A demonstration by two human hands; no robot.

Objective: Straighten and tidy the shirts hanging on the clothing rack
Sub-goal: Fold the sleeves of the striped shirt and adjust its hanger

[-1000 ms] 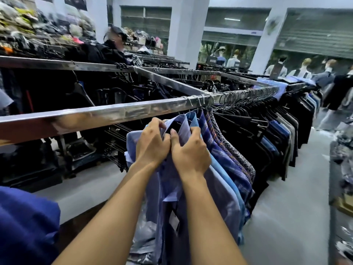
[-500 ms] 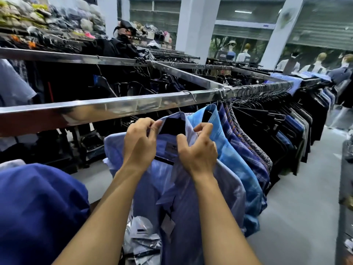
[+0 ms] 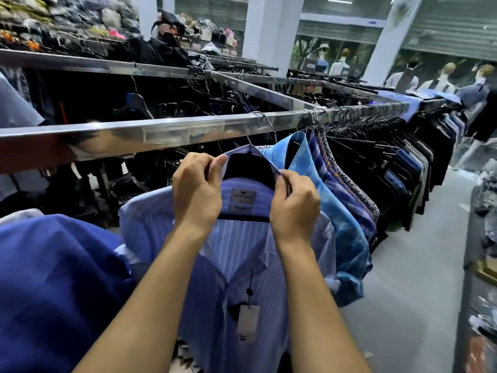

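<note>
Collar [image 3: 239,152] in left grip [image 3: 197,195], right grip [image 3: 294,205]

Fairly bright, even indoor light falls from above, a ceiling strip lamp [image 3: 337,0] glows far back, and streaky glare runs along the metal rail [image 3: 166,131]. The left hand [image 3: 197,195], right hand [image 3: 294,204] and striped shirt [image 3: 236,246] are sharp, with soft shadows. The mannequins [image 3: 341,63] and the right edge smear into blur, and wide-angle distortion bows the rail.

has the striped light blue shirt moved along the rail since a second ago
Yes. The striped shirt has slid left along the rail, toward the camera: its hanger hook now sits clear of the cross-bar joint, where it hung bunched before.
</note>
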